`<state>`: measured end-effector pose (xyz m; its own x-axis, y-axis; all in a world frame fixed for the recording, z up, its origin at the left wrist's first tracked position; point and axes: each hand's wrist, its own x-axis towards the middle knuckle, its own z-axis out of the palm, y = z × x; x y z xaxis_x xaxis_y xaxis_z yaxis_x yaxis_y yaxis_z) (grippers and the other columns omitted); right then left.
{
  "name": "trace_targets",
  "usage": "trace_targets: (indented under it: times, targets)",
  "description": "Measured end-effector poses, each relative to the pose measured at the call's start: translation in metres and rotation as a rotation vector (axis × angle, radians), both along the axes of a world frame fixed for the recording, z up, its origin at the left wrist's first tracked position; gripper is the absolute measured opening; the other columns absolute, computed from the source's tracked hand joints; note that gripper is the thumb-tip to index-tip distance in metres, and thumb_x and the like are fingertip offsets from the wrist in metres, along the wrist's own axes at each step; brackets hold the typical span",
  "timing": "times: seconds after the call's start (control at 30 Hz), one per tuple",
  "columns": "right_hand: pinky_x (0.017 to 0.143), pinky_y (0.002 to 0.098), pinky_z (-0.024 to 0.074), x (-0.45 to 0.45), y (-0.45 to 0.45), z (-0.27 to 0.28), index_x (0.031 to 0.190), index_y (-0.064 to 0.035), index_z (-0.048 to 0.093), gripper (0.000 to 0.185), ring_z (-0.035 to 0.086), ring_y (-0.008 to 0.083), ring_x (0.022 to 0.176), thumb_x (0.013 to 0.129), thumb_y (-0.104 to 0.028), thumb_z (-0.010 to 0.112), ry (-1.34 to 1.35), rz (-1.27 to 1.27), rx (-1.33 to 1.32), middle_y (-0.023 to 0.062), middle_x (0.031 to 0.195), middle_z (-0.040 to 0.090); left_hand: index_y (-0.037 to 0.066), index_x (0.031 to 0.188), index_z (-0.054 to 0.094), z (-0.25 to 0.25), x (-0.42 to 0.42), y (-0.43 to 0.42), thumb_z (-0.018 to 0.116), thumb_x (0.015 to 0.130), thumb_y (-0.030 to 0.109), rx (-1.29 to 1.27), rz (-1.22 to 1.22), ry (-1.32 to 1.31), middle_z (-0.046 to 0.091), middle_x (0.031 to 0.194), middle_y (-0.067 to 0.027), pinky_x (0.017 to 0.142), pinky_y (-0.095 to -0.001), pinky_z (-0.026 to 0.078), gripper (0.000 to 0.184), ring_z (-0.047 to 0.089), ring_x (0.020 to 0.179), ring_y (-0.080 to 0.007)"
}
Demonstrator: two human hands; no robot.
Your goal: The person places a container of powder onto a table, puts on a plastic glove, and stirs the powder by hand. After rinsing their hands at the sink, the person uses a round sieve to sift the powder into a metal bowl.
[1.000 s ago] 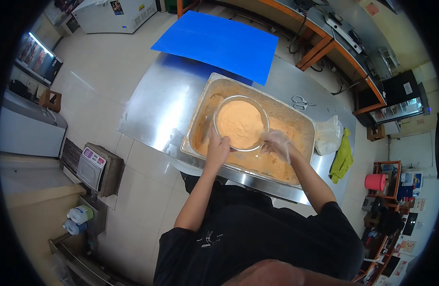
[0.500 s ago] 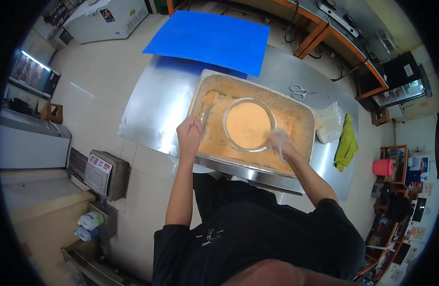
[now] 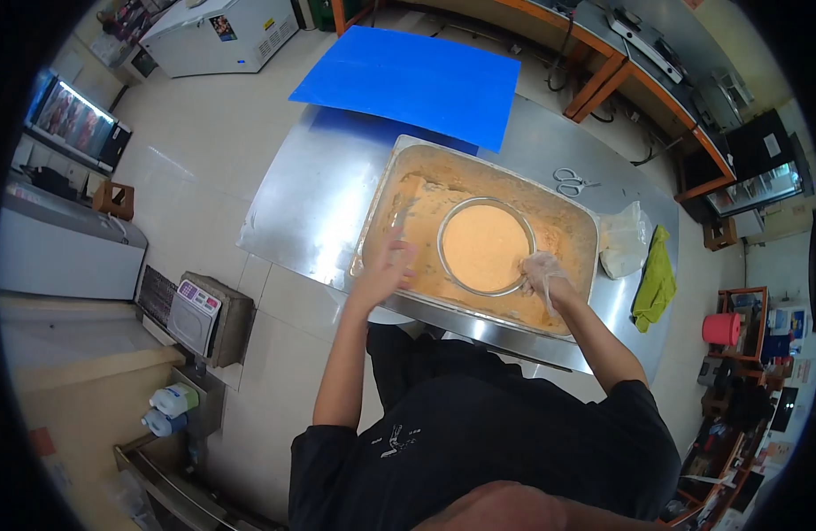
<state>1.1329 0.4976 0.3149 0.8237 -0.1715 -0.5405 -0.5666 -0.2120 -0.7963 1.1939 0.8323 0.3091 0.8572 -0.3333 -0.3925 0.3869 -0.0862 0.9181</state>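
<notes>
Head view: right hand (image 3: 544, 273) gripping, left hand (image 3: 387, 271) hanging open

Gloved in clear plastic, the right hand is grasping the right side of a round metal sieve (image 3: 442, 251). Orange powder (image 3: 486, 245) is filling it, amid a rectangular tray (image 3: 505, 188). The bare left hand is hovering near the tray's left end. Scissors (image 3: 571, 183) are lying beyond on the steel table (image 3: 306, 208).

This looks like a work kitchen. There's a lg. shiny steel table (image 3: 288, 203) w/ a deep, boxy metal pan (image 3: 383, 208) of fine orange powder (image 3: 426, 215) on top. A big white chest freezer (image 3: 218, 42) & a lit-up fridge w/ a glass door (image 3: 76, 117) are near. A silvery-white weighing scale (image 3: 192, 320) w/ pink btns panel sits off to 1 side.
</notes>
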Motion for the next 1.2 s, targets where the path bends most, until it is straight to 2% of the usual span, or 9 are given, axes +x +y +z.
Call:
trace_targets:
  times: [0.03,0.43,0.53,0.73,0.87,1.0,1.03,1.13,1.2]
  targets:
    - [0.046,0.0315,0.0459,0.004,0.008,0.005,0.077,0.0008,0.059,0.025,0.054,0.0147,0.049,0.089,-0.020,0.055,-0.016,0.017,0.029,0.0048,0.057,0.052,0.010,0.155,0.020,0.004,-0.003,-0.008,0.058,0.098,0.041,-0.015,-0.077,0.059,0.038,0.145,-0.0191,0.070,-0.0338,0.058,0.075,0.066,0.095,-0.0269]
    - [0.059,0.0296,0.0515,0.078,0.045,-0.002,0.105,-0.0016,0.064,0.026,0.063,0.0190,0.062,0.098,-0.024,0.052,-0.329,0.188,0.134,0.0075,0.071,0.064,0.000,0.147,0.027,-0.002,0.012,0.004,0.042,0.104,0.043,-0.219,0.250,-0.043,0.049,0.138,-0.0174,0.092,-0.0366,0.056,0.063,0.060,0.118,-0.0249]
    - [0.081,0.0369,0.0538,0.123,0.024,-0.073,0.119,-0.0047,0.063,0.035,0.068,0.0275,0.089,0.101,-0.031,0.048,-0.550,0.567,-0.629,0.0146,0.098,0.070,0.000,0.146,0.030,0.002,0.020,0.017,0.040,0.105,0.041,-0.323,0.330,-0.105,0.049,0.139,-0.0180,0.094,-0.0366,0.055,0.059,0.059,0.119,-0.0262]
    - [0.106,0.0350,0.0410,0.168,0.094,-0.070,0.133,-0.0023,0.052,0.043,0.054,0.0273,0.123,0.103,-0.031,0.040,-0.667,0.945,-0.668,0.0197,0.135,0.055,-0.005,0.142,0.036,-0.037,0.028,0.032,0.040,0.104,0.043,-0.426,0.431,-0.176,0.048,0.142,-0.0188,0.106,-0.0393,0.043,0.062,0.053,0.127,-0.0279]
    - [0.112,0.0374,0.0361,0.145,0.128,-0.099,0.138,-0.0027,0.048,0.047,0.048,0.0285,0.131,0.105,-0.033,0.034,-0.874,0.748,-0.220,0.0178,0.140,0.052,-0.005,0.143,0.035,-0.047,0.027,0.032,0.041,0.104,0.045,-0.443,0.453,-0.159,0.047,0.143,-0.0187,0.107,-0.0400,0.042,0.063,0.051,0.129,-0.0281]
    - [0.118,0.0439,0.0284,0.090,0.117,-0.149,0.144,-0.0026,0.041,0.057,0.041,0.0325,0.138,0.105,-0.042,0.031,-0.993,1.115,-0.750,0.0181,0.146,0.046,-0.003,0.144,0.035,-0.039,0.027,0.029,0.041,0.104,0.046,-0.498,0.462,-0.088,0.047,0.143,-0.0178,0.107,-0.0410,0.041,0.064,0.050,0.130,-0.0284]
    - [0.121,0.0446,0.0214,0.100,0.108,-0.058,0.150,-0.0034,0.031,0.066,0.033,0.0323,0.143,0.102,-0.049,0.033,-0.502,1.414,-0.508,0.0191,0.153,0.036,-0.003,0.144,0.035,-0.039,0.028,0.030,0.041,0.104,0.046,-0.506,0.466,-0.084,0.047,0.143,-0.0175,0.107,-0.0411,0.042,0.064,0.050,0.130,-0.0284]
    - [0.120,0.0441,0.0224,0.166,0.055,-0.196,0.150,-0.0023,0.033,0.065,0.034,0.0319,0.142,0.101,-0.045,0.038,-0.855,0.995,-0.781,0.0200,0.153,0.036,-0.002,0.145,0.035,-0.043,0.027,0.032,0.041,0.103,0.047,-0.527,0.487,-0.090,0.047,0.143,-0.0169,0.107,-0.0412,0.042,0.064,0.050,0.130,-0.0285]
    - [0.119,0.0438,0.0254,0.185,0.062,-0.155,0.146,-0.0015,0.038,0.061,0.037,0.0322,0.140,0.101,-0.043,0.039,-0.685,0.918,-0.656,0.0197,0.150,0.039,-0.002,0.144,0.035,-0.043,0.027,0.031,0.041,0.103,0.047,-0.524,0.482,-0.103,0.047,0.143,-0.0167,0.107,-0.0408,0.042,0.064,0.050,0.130,-0.0284]
